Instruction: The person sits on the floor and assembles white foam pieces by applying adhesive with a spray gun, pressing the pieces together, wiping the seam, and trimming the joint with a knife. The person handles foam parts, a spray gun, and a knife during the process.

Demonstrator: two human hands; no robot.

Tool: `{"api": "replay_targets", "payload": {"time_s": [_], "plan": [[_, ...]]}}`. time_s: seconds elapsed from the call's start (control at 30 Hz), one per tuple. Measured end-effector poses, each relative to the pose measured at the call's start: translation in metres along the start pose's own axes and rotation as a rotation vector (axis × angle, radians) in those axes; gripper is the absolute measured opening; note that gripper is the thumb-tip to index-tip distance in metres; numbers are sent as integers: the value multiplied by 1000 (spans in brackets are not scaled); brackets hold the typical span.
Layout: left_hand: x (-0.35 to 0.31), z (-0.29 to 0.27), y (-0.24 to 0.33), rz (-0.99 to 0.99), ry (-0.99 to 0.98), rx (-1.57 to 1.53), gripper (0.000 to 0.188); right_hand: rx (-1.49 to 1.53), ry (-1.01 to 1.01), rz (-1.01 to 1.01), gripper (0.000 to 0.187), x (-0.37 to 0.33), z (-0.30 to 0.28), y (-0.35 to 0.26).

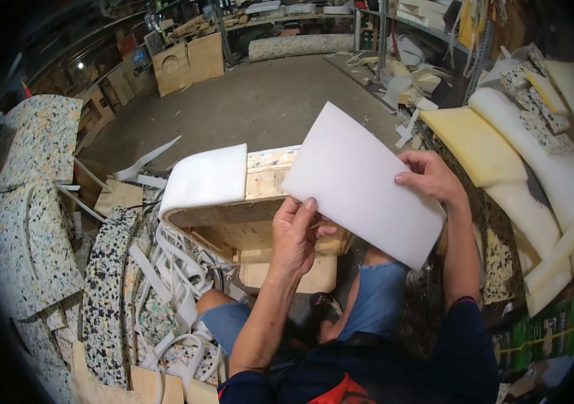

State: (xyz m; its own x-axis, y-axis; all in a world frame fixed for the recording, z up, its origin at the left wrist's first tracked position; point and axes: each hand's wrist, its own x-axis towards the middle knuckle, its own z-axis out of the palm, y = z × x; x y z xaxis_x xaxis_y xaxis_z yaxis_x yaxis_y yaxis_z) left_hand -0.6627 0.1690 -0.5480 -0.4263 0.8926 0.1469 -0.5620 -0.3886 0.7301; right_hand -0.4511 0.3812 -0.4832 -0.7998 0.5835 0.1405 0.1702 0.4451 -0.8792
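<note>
Fingers of the left hand (297, 232) and the right hand (433, 176) pinch the white foam sheet (361, 182) at its 8 and 2 o'clock edges, hiding the 3 o'clock end of the wooden frame (268, 184), so uneven pulling could crease it.

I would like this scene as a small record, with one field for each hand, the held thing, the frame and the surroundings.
Left hand: holds the sheet's lower-left edge, thumb on top
Right hand: holds the upper-right edge, thumb on top
Held thing: white foam sheet, tilted
Frame: wooden frame, white pad over its left end
Left side: speckled foam, white strips
Right side: yellow foam
</note>
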Motion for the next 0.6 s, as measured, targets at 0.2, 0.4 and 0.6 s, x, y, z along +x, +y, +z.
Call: {"api": "replay_targets", "payload": {"time_s": [0.2, 0.4, 0.6], "plan": [[-7, 29, -17, -116, -90, 194, 34, 36, 368, -108, 23, -31, 9, -24], [20, 69, 14, 118, -126, 364, 31, 111, 327, -332, 30, -54, 12, -62], [88, 142, 44, 493, -359, 731, 55, 93, 497, -294, 25, -62, -14, -33]]}}
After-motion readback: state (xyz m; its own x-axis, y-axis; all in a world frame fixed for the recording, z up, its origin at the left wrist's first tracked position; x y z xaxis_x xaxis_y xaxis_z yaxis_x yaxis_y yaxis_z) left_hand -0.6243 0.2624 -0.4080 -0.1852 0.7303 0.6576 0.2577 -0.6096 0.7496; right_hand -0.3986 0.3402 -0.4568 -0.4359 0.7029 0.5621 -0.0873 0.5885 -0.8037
